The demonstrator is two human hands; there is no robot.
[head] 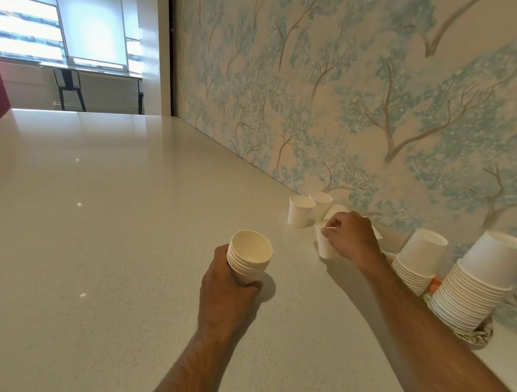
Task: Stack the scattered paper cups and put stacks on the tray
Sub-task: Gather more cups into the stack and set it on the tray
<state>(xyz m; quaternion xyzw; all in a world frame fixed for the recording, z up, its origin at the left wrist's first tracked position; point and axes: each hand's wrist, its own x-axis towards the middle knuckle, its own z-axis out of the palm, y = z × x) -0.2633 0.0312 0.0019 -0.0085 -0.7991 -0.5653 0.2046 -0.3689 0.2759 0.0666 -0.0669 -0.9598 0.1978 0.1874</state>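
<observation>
Left hand [228, 286] gripping a short cup stack [248, 257] just above the white bench [102, 218], right hand [351, 237] pinching the rim of a single cup [324, 246], two loose cups [300, 211] beyond by the wall, two inverted stacks [419, 259] on the tray [479, 336] at right

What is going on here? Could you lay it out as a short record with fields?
Surface: glossy white speckled counter
Left hand: grips a short stack of nested white paper cups, mouths up
Right hand: pinches the rim of a single white paper cup
Loose cups: two upright white paper cups near the wall
Finished stacks: two upside-down white cup stacks at right
Backdrop: tree-patterned wallpaper
</observation>
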